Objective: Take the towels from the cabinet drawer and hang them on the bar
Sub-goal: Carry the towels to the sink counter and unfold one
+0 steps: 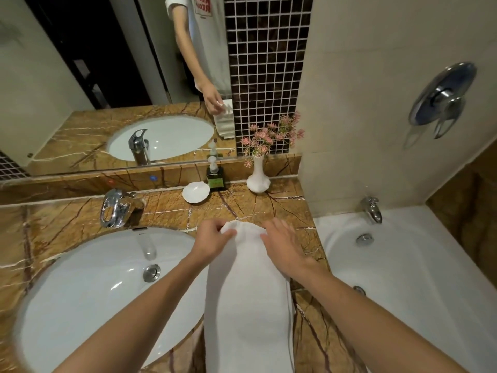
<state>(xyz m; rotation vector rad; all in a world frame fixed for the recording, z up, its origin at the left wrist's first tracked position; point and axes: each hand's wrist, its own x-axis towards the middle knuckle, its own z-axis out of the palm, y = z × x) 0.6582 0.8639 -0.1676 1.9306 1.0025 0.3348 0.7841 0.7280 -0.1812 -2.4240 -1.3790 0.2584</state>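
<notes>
Running out of view below: towel (247,305) end.

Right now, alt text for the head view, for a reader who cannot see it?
A left hand pinches the far edge of a white towel on a marble counter, right hand resting on it, between sink and bathtub.

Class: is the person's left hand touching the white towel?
Touching. The head view shows the left hand pinching the far corner of the white towel between thumb and fingers.
</notes>
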